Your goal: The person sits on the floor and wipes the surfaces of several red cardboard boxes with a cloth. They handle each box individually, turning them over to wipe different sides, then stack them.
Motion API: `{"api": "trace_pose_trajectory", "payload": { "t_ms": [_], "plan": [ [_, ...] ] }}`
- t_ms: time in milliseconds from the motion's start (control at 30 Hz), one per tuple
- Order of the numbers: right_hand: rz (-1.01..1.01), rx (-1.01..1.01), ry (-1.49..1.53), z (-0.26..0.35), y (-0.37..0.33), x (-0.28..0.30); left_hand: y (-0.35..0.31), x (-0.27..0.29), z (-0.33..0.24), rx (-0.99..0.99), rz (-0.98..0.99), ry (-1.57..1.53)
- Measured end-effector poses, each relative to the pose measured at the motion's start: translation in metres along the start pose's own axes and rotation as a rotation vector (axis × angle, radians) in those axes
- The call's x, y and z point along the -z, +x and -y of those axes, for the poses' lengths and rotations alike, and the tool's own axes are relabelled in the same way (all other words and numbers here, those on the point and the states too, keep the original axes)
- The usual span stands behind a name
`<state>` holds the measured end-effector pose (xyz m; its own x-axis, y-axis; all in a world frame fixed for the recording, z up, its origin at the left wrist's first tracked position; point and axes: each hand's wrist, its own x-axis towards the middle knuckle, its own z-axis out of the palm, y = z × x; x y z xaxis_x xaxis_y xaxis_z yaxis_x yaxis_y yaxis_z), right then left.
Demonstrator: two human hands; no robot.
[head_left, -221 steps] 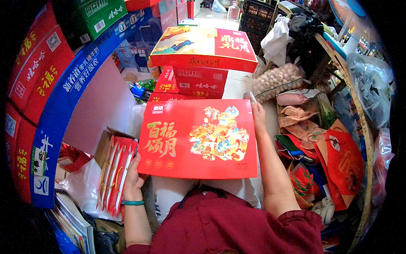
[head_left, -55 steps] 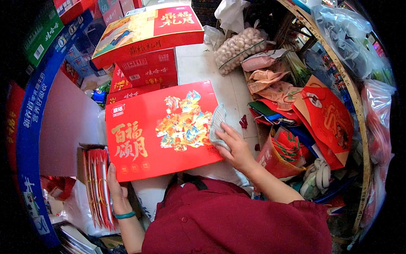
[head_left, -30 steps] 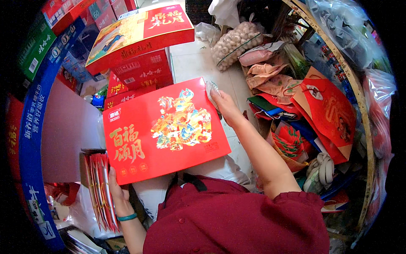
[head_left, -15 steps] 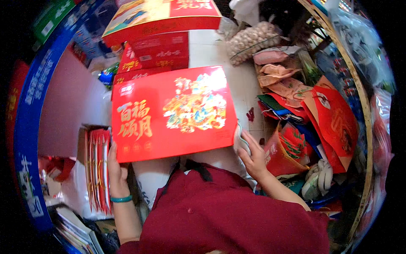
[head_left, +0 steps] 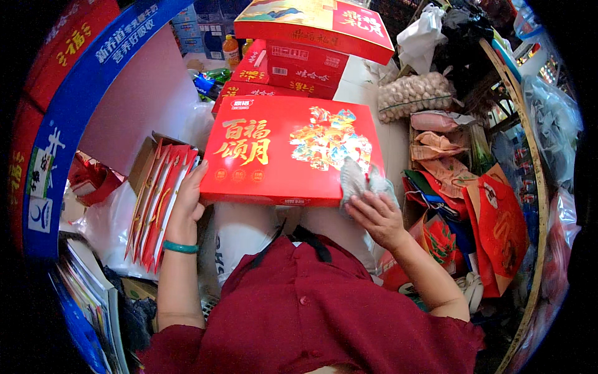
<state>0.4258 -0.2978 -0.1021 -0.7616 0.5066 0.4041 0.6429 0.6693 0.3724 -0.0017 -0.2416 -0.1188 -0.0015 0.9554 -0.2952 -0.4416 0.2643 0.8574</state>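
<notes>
Head view puts the red box (head_left: 283,153) face up above the thighs (head_left: 246,230), its near edge toward the person and its far edge close to the stacked cartons (head_left: 305,71). Whether it rests on the legs cannot be told. The left hand (head_left: 189,190) grips its near left corner; some of those fingers are hidden. The right hand (head_left: 377,218) holds a bunched cloth (head_left: 366,182) against the near right corner, fingers laid over it, none spread wide.

The step looks like wiping. To do it well, the left grip should stay firm, since pressure on the right corner could twist or tip the box. The cloth is best kept flat under the fingers, with light, even strokes across the glossy lid and then along the side; a loose fold could catch at the corner. Pressing hard might dent the lid, which looks like thin card.
</notes>
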Motion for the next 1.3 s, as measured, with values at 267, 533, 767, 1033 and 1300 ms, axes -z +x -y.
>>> {"api": "trace_pose_trajectory", "payload": {
  "t_ms": [267,533,767,1033,1300],
  "plan": [
    [0.029,0.346,0.032,0.047,0.089,-0.020,-0.005,-0.003,0.003,0.005,-0.024,-0.020],
    [-0.045,0.445,-0.060,0.130,0.193,-0.047,-0.005,0.000,0.002,0.011,-0.049,0.002],
    [-0.042,0.321,0.270,0.090,0.169,-0.031,-0.004,-0.001,0.004,-0.033,-0.002,0.015],
    [0.109,0.048,0.066,0.001,0.041,0.000,-0.007,-0.006,0.006,-0.044,0.013,0.034],
    [-0.166,-0.421,0.255,-0.069,-0.027,0.007,-0.011,0.001,0.011,-0.066,-0.007,0.051]
  ]
}}
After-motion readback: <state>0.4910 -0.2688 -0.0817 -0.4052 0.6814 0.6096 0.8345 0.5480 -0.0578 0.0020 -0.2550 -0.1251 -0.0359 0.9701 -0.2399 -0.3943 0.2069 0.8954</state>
